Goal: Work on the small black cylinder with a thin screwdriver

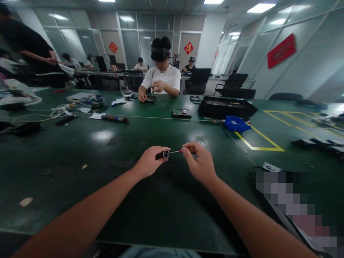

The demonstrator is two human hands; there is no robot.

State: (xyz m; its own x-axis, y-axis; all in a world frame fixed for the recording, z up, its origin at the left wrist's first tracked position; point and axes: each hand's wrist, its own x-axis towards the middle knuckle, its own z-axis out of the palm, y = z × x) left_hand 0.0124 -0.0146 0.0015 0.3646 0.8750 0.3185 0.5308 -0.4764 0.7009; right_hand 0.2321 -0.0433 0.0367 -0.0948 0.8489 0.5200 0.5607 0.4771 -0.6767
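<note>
In the middle of the head view, my left hand (150, 161) is closed around a small black cylinder with a silver-rimmed round end (166, 154). Its exact kind does not show. My right hand (199, 162) pinches a thin screwdriver (175, 152) with a bit of red at the fingers; most of its handle is hidden in the hand. The metal shaft points left, its tip by the cylinder's rim. Whether the tip touches it I cannot tell. Both hands are above the dark green table (161, 211).
Opposite, a person in a white shirt (174, 77) handles a small device. A hard drive (182, 113), a black case (227, 106) and a blue bin (237, 124) lie ahead. An electric screwdriver (115, 118) and cables (51, 116) are at left; a pixelated item fills the lower right.
</note>
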